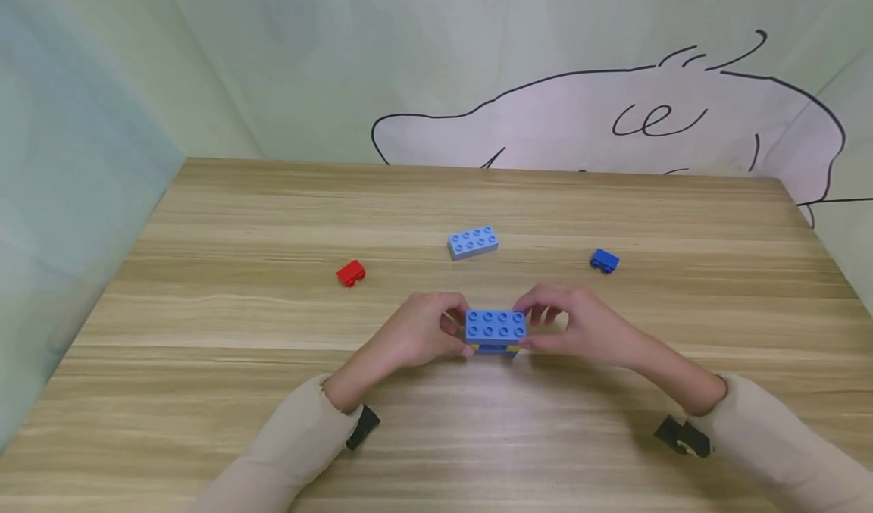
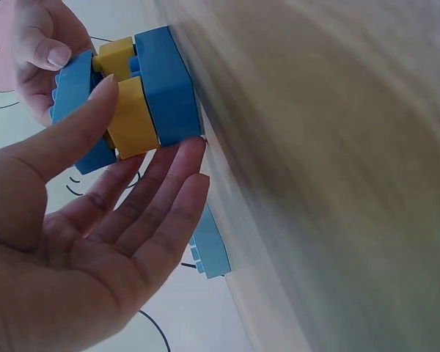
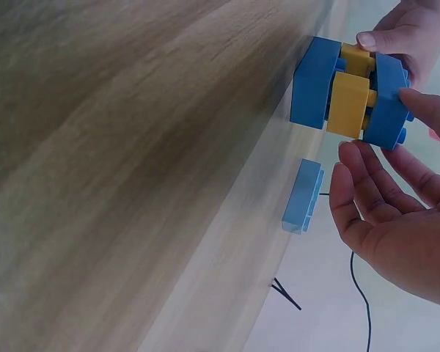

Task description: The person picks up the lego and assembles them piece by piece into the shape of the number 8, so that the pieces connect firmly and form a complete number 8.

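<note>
A small stack of toy building bricks stands on the table between both hands. At its base lies a blue eight-stud brick, with two yellow bricks set apart at its ends. Another blue eight-stud brick sits over them, and a narrow gap with yellow studs shows under it in the right wrist view. My left hand pinches the stack's left end, thumb in front and fingers behind. At the right end, my right hand pinches the upper blue brick between thumb and index finger, its other fingers loosely bent.
Beyond the stack lies a light blue eight-stud brick. A small red brick lies tipped over at the left, and a small dark blue one at the right. The wooden table ends at a wall with a line drawing.
</note>
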Available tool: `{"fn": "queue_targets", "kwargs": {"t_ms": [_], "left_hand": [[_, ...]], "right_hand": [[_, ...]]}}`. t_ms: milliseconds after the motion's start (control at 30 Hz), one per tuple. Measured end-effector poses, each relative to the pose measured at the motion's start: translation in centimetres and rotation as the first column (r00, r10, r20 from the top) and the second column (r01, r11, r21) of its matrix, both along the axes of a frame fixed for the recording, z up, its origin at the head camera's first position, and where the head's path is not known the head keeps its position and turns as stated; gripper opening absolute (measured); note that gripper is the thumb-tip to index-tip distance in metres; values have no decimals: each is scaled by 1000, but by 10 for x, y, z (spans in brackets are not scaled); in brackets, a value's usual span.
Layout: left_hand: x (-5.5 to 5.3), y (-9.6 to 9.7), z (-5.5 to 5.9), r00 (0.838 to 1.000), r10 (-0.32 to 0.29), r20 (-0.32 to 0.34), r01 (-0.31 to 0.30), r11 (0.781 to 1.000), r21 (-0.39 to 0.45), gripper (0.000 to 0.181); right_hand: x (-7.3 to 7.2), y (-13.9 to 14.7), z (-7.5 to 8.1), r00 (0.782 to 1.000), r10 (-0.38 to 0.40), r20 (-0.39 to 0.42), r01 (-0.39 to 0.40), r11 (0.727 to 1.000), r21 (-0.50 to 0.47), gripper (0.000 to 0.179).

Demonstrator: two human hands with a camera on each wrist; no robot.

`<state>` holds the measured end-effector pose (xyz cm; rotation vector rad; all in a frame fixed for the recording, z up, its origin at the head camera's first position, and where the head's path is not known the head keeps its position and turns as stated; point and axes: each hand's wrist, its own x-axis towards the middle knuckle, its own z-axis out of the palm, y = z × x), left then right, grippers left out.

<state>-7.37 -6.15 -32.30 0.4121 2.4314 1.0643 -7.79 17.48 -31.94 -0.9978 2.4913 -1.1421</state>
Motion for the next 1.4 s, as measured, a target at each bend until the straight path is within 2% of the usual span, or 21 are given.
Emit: {"fn": "queue_targets", "kwargs": {"t_ms": [300, 567, 1167, 1400], "left_hand": [[1, -1, 8, 998, -48, -27, 47, 998, -47, 43], [5, -1, 18, 997, -39, -70, 35, 998, -51, 36], [5, 1, 16, 996, -22, -85, 20, 999, -32, 31], [7, 1, 16, 996, -21, -84, 19, 999, -26, 31]], "right_hand": [[0, 0, 0, 1000, 2, 14, -2, 1000, 9, 29], [1, 1, -2, 1000, -1, 9, 1, 1000, -1, 29], [5, 1, -7, 997, -15, 72, 17, 999, -28, 32], [7, 2, -11, 998, -34, 60, 36, 999, -32, 32]]}}
